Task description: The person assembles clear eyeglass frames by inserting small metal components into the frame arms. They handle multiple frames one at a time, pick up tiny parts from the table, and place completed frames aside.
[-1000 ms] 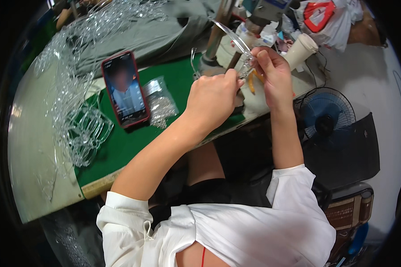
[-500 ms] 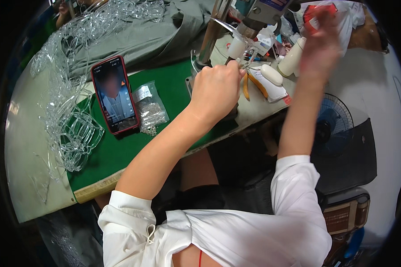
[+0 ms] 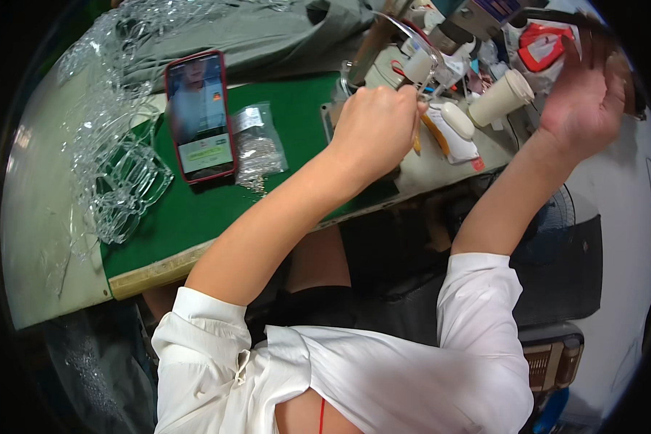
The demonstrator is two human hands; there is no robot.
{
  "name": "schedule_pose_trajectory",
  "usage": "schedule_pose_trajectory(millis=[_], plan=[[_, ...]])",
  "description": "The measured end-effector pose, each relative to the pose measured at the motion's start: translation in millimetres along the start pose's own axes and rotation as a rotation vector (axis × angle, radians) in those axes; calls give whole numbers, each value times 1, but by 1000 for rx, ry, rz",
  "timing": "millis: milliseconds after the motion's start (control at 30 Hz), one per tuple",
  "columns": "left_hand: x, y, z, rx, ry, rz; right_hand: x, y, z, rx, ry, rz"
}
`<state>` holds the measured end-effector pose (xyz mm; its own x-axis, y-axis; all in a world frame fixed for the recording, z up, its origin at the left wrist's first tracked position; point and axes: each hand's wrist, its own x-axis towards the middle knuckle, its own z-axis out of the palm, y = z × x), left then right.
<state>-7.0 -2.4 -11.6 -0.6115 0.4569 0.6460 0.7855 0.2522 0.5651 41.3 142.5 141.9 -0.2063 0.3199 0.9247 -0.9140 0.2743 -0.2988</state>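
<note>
left hand (image 3: 375, 132), fingers curled, holds a clear frame (image 3: 435, 58); right hand (image 3: 583, 108), fingers extended by a black lever (image 3: 553, 15), grip unclear.

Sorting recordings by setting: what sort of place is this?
Probably an assembly workshop: a press-like machine, a heap of clear frames and a bag of small shiny parts on a green mat.

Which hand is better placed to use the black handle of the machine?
Probably the right hand: it is raised near the black handle, though contact is unclear. The left hand appears busy, holding a clear plastic frame near the machine.
</note>
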Motion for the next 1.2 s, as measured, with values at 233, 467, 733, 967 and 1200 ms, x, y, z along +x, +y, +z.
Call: schedule_pose_trajectory(millis=[233, 467, 733, 967, 1200], plan=[[-155, -31, -162, -882, -22, -262, -169, 33, -9, -188, 77, 330], [-358, -14, -410, -574, 467, -672, -255, 26, -19, -365, -124, 589], [-352, -94, -421, -531, 780, -1124, -237, 17, 31, -343, -273, 425], [-270, -130, -400, 44, 306, -1018, -248, -4, 35, -266, -295, 519], [-130, -139, -322, 824, -276, 75, -245, -13, 49, -249, -378, 545]])
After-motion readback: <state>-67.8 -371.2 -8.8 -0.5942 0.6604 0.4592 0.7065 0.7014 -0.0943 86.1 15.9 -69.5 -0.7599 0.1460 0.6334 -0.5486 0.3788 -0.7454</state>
